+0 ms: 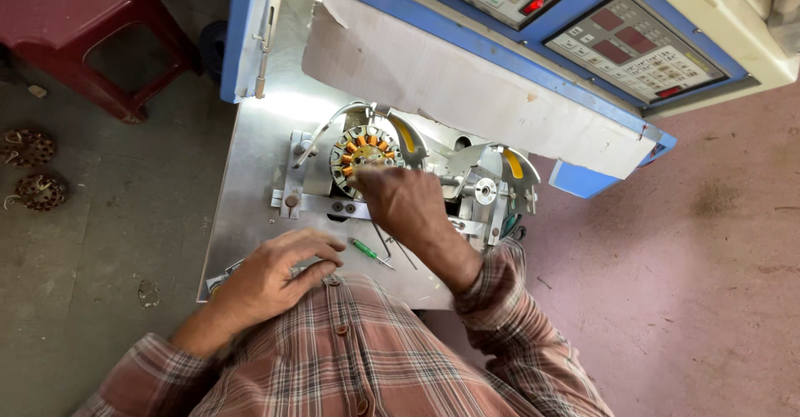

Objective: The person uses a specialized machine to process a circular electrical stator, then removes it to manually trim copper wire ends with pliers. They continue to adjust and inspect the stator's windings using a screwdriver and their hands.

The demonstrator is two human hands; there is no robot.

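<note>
Copper coils, orange and shiny, sit in a ring inside the stator [364,152]. The stator is round and flat like a thick wheel, with grey metal teeth around the coils and a hole in the middle. It is fixed in a clamp [300,185] near the middle of the steel plate [250,175], a bit toward the left edge.

The right hand [400,204] reaches over the plate and touches the lower right rim of the stator with its fingertips. The fingers are bent and pinched there, but I cannot tell if they grip a wire or only press.

The left hand [275,274] lies flat and loose on the near edge of the plate, holding nothing. A small green screwdriver [367,252] lies just beside it, between the two hands.

Two curved grey guards [467,163] with yellow marks stand to the right of the stator. A sheet of paper [467,92] covers the far edge of the plate. Behind it is a blue panel [583,17] with buttons.

On the floor, well to the left, lie two more wheels [33,167] and a red stool [92,34].
</note>
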